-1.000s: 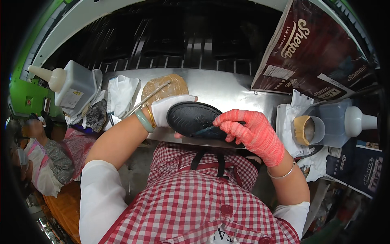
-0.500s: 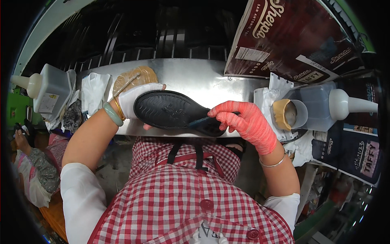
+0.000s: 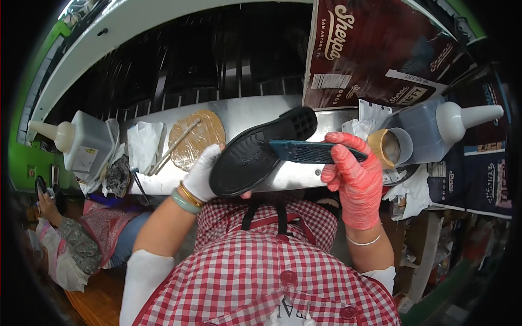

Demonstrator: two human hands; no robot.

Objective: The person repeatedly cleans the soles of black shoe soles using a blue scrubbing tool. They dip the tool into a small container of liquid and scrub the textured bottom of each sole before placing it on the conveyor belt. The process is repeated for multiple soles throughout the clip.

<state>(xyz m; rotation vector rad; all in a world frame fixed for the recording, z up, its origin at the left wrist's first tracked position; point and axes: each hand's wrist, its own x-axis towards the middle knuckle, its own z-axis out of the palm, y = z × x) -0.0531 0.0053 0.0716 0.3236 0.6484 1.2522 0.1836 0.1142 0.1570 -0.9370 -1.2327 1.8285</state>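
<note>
My left hand, in a white glove, grips a black shoe sole by its broad end. The sole tilts up to the right, and its narrow end shows a block of square hollows. In a red-pink glove, my right hand pinches a flat, dark blue-green strip with a dotted face. The strip's far end overlaps the middle of the sole in view; whether they touch I cannot tell. Beyond my left hand lies a round tan pad in clear wrap, with a thin stick on it.
A metal worktop lies under my hands, with black strip flaps behind. White squeeze bottles stand left and right, the right one beside a cup. A maroon cardboard box rises behind. Another person's sleeve shows far left.
The narrow end of the sole has swung up and away. My right hand has drawn the blue-green strip off that end, so more of the strip shows. The view has shifted slightly.
</note>
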